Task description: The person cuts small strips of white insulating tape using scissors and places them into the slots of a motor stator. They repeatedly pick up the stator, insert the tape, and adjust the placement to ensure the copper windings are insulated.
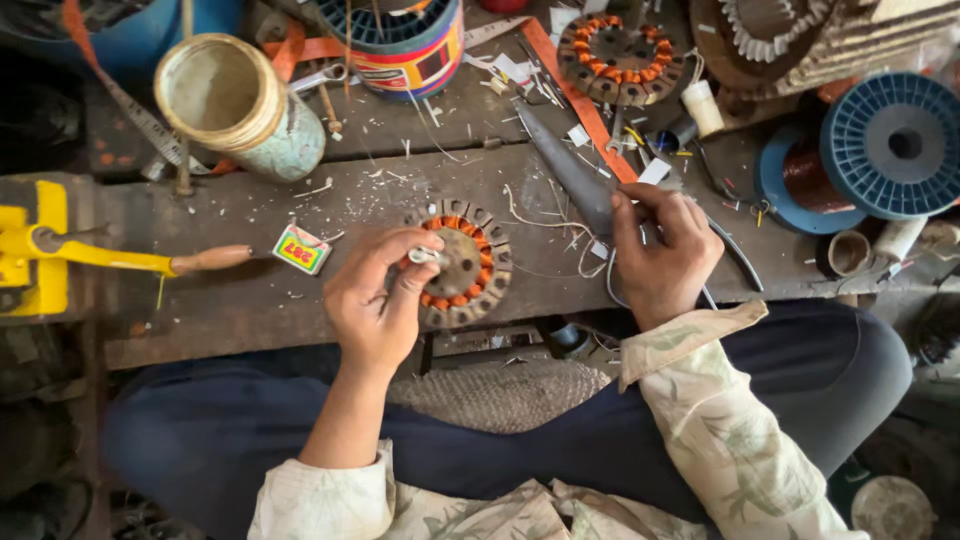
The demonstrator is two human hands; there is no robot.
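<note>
at the workbench: two hands on a wound stator

on the far left of the wooden bench [230, 310] a yellow tool [40, 245] sticks out a wooden handle [210, 259], and behind it lies a tin can [235, 100] tipped on its side with its mouth towards the camera. just right of the handle rests a small colourful box [301, 249]. next comes the left hand [375, 300], its thumb and forefinger pinched on a small pale piece at the edge of a round stator [462, 262] with orange copper windings, which sits on the bench near its front edge, between the two hands. to its right the right hand [662, 250] is curled shut around thin wire, its fingertips pinching a small white slip [655, 172]; grey cable loops out below the palm. behind it a second stator [622, 58] lies near an orange strap [580, 100]. farthest right stand blue spools [895, 145], one carrying copper wire [808, 175]
</note>
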